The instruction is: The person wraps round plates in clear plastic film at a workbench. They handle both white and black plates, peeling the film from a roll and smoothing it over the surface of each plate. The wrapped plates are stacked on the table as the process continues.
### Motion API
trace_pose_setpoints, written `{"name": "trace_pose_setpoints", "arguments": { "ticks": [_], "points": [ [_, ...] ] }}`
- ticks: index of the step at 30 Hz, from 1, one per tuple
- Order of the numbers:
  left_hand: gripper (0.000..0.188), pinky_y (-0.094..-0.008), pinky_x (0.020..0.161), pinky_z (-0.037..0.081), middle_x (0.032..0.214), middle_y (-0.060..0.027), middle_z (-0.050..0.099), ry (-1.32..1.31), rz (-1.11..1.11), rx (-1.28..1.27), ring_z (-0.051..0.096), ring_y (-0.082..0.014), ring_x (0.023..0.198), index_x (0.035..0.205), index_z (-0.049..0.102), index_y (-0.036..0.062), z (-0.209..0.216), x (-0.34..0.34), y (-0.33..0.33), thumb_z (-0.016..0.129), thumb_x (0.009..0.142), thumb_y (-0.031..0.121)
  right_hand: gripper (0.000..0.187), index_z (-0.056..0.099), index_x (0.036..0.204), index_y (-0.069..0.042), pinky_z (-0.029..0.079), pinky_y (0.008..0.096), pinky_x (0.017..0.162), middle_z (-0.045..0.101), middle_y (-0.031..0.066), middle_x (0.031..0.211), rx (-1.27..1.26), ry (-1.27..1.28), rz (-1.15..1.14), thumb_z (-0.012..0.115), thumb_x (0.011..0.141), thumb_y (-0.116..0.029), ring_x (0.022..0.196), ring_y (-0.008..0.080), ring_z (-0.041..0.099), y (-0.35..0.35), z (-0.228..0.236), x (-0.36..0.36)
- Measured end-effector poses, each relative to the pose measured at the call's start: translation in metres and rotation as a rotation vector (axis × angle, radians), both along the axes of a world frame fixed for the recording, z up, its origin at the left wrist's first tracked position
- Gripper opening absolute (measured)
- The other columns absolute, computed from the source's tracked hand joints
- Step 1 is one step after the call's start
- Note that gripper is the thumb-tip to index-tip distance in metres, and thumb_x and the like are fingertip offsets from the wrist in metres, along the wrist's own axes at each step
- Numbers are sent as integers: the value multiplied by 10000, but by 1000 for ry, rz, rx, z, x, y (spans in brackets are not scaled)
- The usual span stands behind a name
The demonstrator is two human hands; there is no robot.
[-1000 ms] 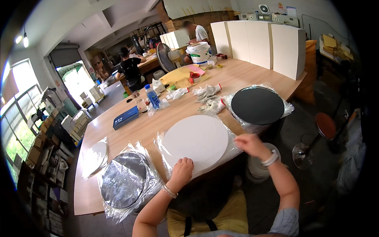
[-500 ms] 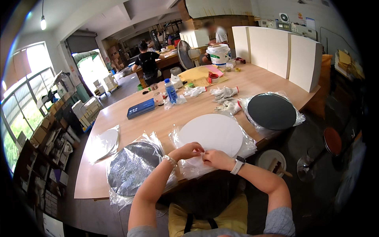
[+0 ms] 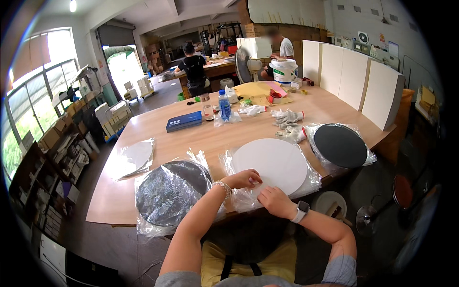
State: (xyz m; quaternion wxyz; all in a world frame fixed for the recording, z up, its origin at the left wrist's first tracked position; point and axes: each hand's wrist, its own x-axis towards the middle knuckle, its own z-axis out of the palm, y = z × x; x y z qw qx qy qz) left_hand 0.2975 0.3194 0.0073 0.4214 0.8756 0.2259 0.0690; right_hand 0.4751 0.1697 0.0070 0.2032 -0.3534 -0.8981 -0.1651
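Note:
A round white disc point(image 3: 275, 160) lies near the table's front edge, with clear plastic bags point(image 3: 311, 182) spreading out around it. Over its near left part, my left hand point(image 3: 244, 179) has its fingers curled in, thumb close to the fingertips. Just to the right and nearer to me, my right hand point(image 3: 276, 201) is closed, its bent fingers pressed together at the disc's near edge above the plastic. Whatever lies between the fingers of either hand is too small or hidden to make out. A silvery disc in plastic point(image 3: 173, 193) rests beside my left forearm.
A black disc point(image 3: 339, 145) in plastic lies at the right, a smaller white disc point(image 3: 136, 157) at the left. Farther back are white gloves point(image 3: 287, 117), a blue box point(image 3: 184, 121), a water bottle point(image 3: 224, 106) and a white bucket point(image 3: 284, 71). Two people work beyond the table.
My hands have drawn slightly apart, the right one now lower and nearer to me than the left. The view has tilted and shifted, so the table's things appear farther right.

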Motion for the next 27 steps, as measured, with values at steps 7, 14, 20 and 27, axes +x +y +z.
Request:
{"name": "trace_pose_setpoints", "arguments": {
  "ticks": [7,14,20,27],
  "points": [
    [578,-396,1018,361,1266,-131,424,224,39,202,398,-322,1202,1150,573,120,1,15,-19,787,663,347,98,539,893,-47,423,372,866,544,100,939,-214,278,263,525,797,-64,951,272,514,-22,-6,24],
    [817,-461,1064,283,1354,-174,317,429,45,317,282,-389,1268,1279,440,173,25,23,-39,813,604,441,285,595,1086,-48,428,367,890,600,105,969,-469,282,124,581,802,-77,995,290,543,38,4,87],
    [825,-478,1053,294,1352,-175,331,383,73,334,297,-399,1248,1276,458,206,13,16,-36,818,573,442,159,650,912,-85,477,371,770,604,68,881,-348,211,30,638,790,-185,884,266,567,46,-12,79],
    [808,-476,1080,253,1366,-194,313,387,74,381,256,-403,1292,1299,440,194,17,17,-42,787,629,484,135,564,872,-52,474,361,729,560,75,828,-201,171,90,616,792,-146,832,265,553,39,-10,64]
  ]
}}
